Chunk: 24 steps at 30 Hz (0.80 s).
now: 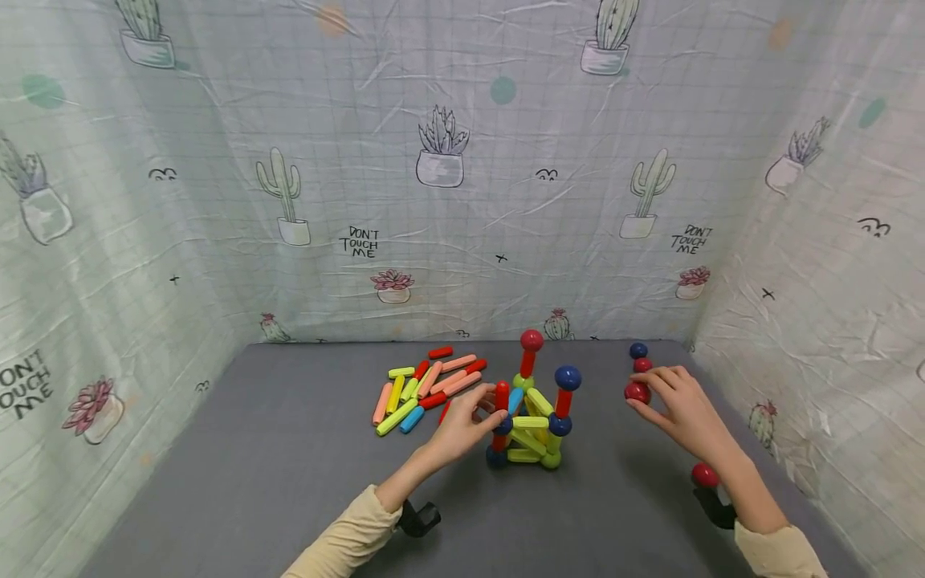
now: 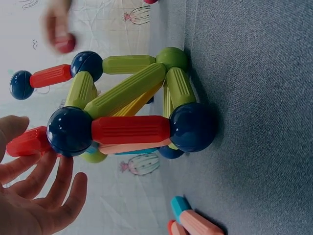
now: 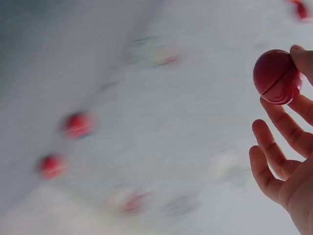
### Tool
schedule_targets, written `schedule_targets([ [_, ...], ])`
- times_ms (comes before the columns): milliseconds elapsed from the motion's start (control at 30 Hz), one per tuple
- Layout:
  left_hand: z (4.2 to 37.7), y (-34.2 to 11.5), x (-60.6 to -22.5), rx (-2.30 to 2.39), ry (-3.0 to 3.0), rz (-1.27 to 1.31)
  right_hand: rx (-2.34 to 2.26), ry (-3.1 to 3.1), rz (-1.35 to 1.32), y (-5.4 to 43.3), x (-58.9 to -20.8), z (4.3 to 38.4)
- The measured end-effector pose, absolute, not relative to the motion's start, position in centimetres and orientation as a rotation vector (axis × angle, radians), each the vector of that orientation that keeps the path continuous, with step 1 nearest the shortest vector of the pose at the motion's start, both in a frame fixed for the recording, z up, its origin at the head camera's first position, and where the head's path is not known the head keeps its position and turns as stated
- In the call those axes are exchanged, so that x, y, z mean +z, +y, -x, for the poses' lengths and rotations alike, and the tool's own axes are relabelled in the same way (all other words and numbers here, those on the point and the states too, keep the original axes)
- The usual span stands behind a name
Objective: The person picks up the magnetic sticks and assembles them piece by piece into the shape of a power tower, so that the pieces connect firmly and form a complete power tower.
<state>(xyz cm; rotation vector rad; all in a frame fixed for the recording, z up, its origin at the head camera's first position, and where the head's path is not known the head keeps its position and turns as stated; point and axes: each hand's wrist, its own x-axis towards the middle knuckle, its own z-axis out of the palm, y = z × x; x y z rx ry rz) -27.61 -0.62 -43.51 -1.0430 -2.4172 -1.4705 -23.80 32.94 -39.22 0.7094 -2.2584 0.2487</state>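
A frame of coloured sticks and balls [image 1: 531,423] stands on the grey table, with red uprights rising from its top. Two of those uprights carry balls, one red [image 1: 531,340] and one dark blue [image 1: 568,377]. My left hand [image 1: 466,425] pinches the third upright, a red stick [image 2: 29,142], which sits on a dark blue ball [image 2: 70,131] at the frame's near left corner. No ball tops that stick. Off to the frame's right, my right hand [image 1: 675,405] holds a red ball [image 3: 277,77] between thumb and fingertips, clear of the table in the right wrist view.
Left of the frame lies a loose pile of sticks [image 1: 426,385] in red, pink, yellow-green and blue. Along the table's right side are a blue ball [image 1: 638,351], a red ball [image 1: 642,365] and another red ball [image 1: 705,474] near my right wrist. A printed curtain [image 1: 462,217] surrounds the table.
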Motion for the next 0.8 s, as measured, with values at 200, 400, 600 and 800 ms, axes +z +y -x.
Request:
schedule_targets([
  [200,27.7,-0.5,-43.2,-1.4,-2.406,1.057,0.333,-2.125,-0.921,25.7,-34.0,23.5],
  [400,27.5,-0.3,-43.2,-1.309,-2.39,1.079,0.232,-2.137,-1.082,20.4,-33.2,24.6],
  [600,27.3,-0.3,-43.5,-1.305,-2.391,1.076,0.103,-2.166,-1.113,18.4,-34.6,25.4],
  [800,27.3,-0.5,-43.9,-1.389,-2.378,1.054,0.157,-2.21,-1.062,19.1,-35.1,25.5],
])
